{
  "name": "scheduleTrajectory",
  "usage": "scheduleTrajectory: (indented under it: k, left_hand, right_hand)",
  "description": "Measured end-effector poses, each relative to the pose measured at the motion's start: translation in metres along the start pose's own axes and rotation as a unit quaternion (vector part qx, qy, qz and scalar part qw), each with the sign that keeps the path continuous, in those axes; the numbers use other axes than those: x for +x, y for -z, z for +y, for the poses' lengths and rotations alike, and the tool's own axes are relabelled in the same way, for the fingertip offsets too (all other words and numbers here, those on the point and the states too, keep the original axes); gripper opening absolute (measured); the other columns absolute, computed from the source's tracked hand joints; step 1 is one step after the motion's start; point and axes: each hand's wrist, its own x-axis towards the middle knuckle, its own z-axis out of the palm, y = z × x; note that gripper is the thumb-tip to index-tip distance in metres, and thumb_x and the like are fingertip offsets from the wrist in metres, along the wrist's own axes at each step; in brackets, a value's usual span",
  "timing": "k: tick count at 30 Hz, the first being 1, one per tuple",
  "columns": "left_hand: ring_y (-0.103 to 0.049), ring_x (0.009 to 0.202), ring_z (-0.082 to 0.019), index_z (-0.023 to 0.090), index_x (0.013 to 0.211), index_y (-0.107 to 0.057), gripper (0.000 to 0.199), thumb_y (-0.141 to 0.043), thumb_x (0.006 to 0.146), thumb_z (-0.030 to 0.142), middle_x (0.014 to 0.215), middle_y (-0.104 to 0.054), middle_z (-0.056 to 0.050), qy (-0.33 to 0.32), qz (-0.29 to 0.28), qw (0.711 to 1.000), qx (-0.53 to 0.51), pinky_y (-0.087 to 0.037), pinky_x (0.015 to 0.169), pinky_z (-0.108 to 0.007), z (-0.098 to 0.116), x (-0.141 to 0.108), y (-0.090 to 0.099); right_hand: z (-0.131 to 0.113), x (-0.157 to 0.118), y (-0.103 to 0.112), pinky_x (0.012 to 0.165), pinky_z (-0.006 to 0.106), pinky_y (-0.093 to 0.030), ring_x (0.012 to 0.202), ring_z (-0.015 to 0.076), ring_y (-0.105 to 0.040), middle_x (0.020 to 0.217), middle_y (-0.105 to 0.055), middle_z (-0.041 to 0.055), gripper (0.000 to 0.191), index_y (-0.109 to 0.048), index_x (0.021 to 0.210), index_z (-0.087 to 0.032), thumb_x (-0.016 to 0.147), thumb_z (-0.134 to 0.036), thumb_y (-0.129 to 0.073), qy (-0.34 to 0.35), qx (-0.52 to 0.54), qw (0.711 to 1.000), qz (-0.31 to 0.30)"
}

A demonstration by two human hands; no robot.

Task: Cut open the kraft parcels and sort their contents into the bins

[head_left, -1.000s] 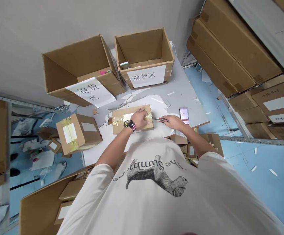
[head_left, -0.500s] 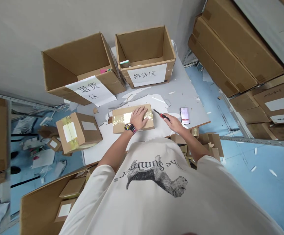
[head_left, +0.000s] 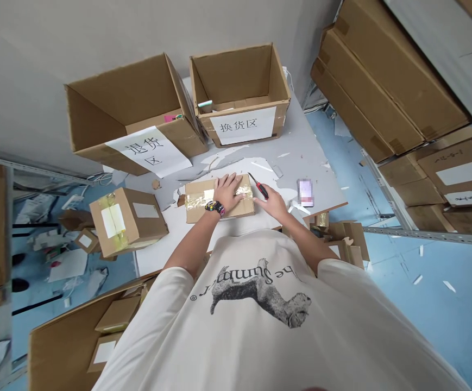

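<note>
A taped cardboard box (head_left: 196,202) lies flat on the table before me, with a white label and shiny yellowish tape along its top. My left hand (head_left: 226,194) rests on the box, fingers spread and palm down. At the box's right end, my right hand (head_left: 272,203) is closed round a red and black utility knife (head_left: 262,190). The knife's tip points up and to the left, beside the box's far right corner. The thumb of my right hand is close to the box's right end; whether it touches cannot be told.
Two open cartons with paper signs, the left carton (head_left: 133,108) and the right carton (head_left: 241,100), stand at the table's back. A taped box (head_left: 148,225) sits at the left edge. A phone (head_left: 305,193) lies at right. Paper scraps litter the table (head_left: 301,141). Shelved boxes (head_left: 382,92) flank the right.
My right hand has moved left with the utility knife, up to the box's right end, and the knife has turned more upright. My left hand stays on the box.
</note>
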Motion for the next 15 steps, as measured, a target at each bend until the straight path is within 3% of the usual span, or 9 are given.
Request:
scheduleTrajectory:
  k: [3,6,11,15]
  left_hand:
    - [-0.031,0.185,-0.04,0.034,0.187,-0.049,0.084,-0.067,0.107,0.053,0.198,-0.038,-0.009,-0.018,-0.01,1.0,0.003,-0.013,0.151,-0.068,-0.005,-0.002,0.005]
    - [-0.032,0.185,-0.037,0.033,0.186,-0.051,0.082,-0.067,0.108,0.052,0.198,-0.038,-0.01,-0.044,-0.033,0.998,0.002,-0.016,0.152,-0.064,-0.017,-0.001,0.011]
    - [-0.03,0.186,-0.036,0.025,0.188,-0.047,0.09,-0.071,0.106,0.054,0.2,-0.032,-0.014,-0.047,-0.045,0.998,-0.003,-0.017,0.153,-0.057,-0.031,0.001,0.012]
    - [-0.031,0.185,-0.039,0.028,0.192,-0.039,0.098,-0.073,0.104,0.056,0.198,-0.036,-0.014,-0.022,-0.036,0.999,0.003,-0.015,0.153,-0.062,-0.026,0.0,0.01]
  right_hand:
    - [-0.017,0.006,-0.022,0.12,0.05,-0.062,0.142,0.0389,-0.075,0.161,-0.077,0.014,0.082,-0.059,0.174,-0.03,0.099,-0.052,-0.084,-0.035,0.007,0.999,0.003]
    - [-0.027,0.008,-0.037,0.121,0.049,-0.062,0.142,0.0362,-0.076,0.161,-0.078,0.0127,0.083,-0.054,0.177,-0.029,0.1,-0.046,-0.081,-0.076,0.027,0.997,0.003]
    - [-0.031,0.007,-0.052,0.118,0.045,-0.064,0.135,0.0318,-0.079,0.156,-0.081,0.0097,0.085,-0.048,0.181,-0.029,0.1,-0.041,-0.073,-0.088,0.073,0.993,0.028]
    - [-0.03,0.009,-0.059,0.118,0.045,-0.064,0.134,0.0313,-0.08,0.154,-0.082,0.0094,0.081,-0.052,0.178,-0.03,0.101,-0.042,-0.073,-0.1,0.101,0.989,0.044]
